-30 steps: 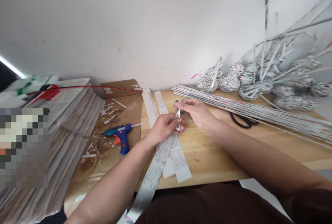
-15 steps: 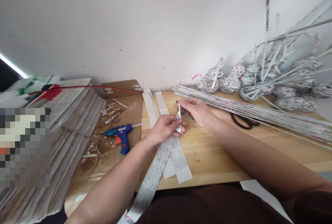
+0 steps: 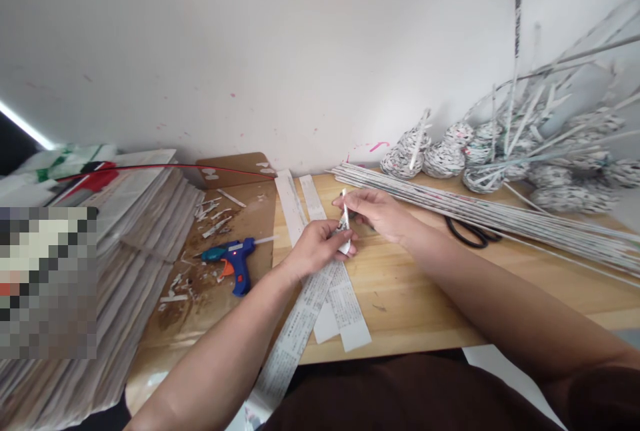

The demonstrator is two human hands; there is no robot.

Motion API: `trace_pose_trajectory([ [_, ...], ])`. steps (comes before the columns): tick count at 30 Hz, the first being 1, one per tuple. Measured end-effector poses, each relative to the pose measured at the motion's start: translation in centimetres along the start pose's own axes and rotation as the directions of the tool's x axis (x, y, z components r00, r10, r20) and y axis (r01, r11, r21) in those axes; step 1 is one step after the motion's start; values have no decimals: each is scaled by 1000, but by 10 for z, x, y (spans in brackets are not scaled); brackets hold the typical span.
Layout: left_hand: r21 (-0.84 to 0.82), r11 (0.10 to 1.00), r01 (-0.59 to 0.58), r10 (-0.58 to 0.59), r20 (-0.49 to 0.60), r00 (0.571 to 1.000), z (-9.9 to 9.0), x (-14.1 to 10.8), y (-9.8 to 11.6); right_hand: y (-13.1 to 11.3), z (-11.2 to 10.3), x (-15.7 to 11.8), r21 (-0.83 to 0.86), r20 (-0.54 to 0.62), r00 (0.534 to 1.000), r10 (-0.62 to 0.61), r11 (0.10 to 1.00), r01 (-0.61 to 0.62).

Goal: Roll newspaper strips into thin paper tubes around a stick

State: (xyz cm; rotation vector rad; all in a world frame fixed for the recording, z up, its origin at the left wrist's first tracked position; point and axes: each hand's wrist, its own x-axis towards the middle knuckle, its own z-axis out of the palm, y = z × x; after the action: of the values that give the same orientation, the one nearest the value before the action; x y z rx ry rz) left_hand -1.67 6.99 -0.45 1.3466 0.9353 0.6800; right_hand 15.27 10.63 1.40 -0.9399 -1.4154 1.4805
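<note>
A long printed newspaper strip (image 3: 295,331) runs from below the table's front edge up to my hands. Its upper end is rolled into a thin, tapered paper tube. My left hand (image 3: 323,244) pinches the strip where the roll widens, thumb on top. The tube's narrow tip is between the fingertips of my right hand (image 3: 375,211), a little farther back. Two more paper strips, a wide one (image 3: 289,204) and a narrower printed one (image 3: 350,311), lie on the wooden table under my left hand.
At left, a blue glue gun (image 3: 240,264) lies among paper scraps on brown board (image 3: 260,218), beside a tall newspaper stack (image 3: 145,251). A bundle of paper sticks (image 3: 475,211) crosses the right side, over black scissor handles (image 3: 467,234). Woven paper shapes (image 3: 443,159) stand behind.
The rolled end has tilted and shifted slightly between my fingers. The strip's lower part hangs a little differently at the table's front edge. My arms have hardly moved.
</note>
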Motion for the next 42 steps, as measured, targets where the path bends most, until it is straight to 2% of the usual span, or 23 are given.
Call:
trace_pose_trajectory([
  [2,-3,1000,3,-3,-5,1000,0,0,0,2,-1,1,29,21,1000,17,999,-18],
  [7,69,996,-62,65,-44,997,4,-1,2,7,3,2,119,-122,992,37,993,-22],
  [10,103,992,-73,80,-67,995,5,-1,1,7,7,0,127,-137,990,9,992,8],
  [12,62,996,-59,62,-58,996,4,0,0,5,8,-2,115,-139,990,-17,993,33],
  [14,5,1000,-29,29,-36,999,3,1,-1,1,8,-4,92,-74,997,-16,995,23],
  [18,-41,999,5,-6,-26,1000,2,2,-2,-3,6,-8,54,142,987,76,995,-85],
  [24,-150,988,-43,54,70,996,1,2,-2,-1,0,-7,122,227,970,91,985,-120],
  [28,-140,990,-25,23,-17,1000,0,3,-2,0,-3,-4,82,202,978,57,994,-75],
  [33,-66,998,-7,-2,-133,991,-3,5,-1,3,-3,-1,-161,67,997,-44,985,55],
  [35,-17,1000,-18,15,-172,985,-4,5,0,2,-3,0,-215,33,998,-57,975,63],
  [38,21,998,-65,68,-231,970,-4,6,-1,-3,-3,-1,-197,59,998,-11,980,23],
  [42,-53,993,-103,88,-238,967,-4,7,-1,-3,-2,-1,-175,145,989,-4,984,29],
])
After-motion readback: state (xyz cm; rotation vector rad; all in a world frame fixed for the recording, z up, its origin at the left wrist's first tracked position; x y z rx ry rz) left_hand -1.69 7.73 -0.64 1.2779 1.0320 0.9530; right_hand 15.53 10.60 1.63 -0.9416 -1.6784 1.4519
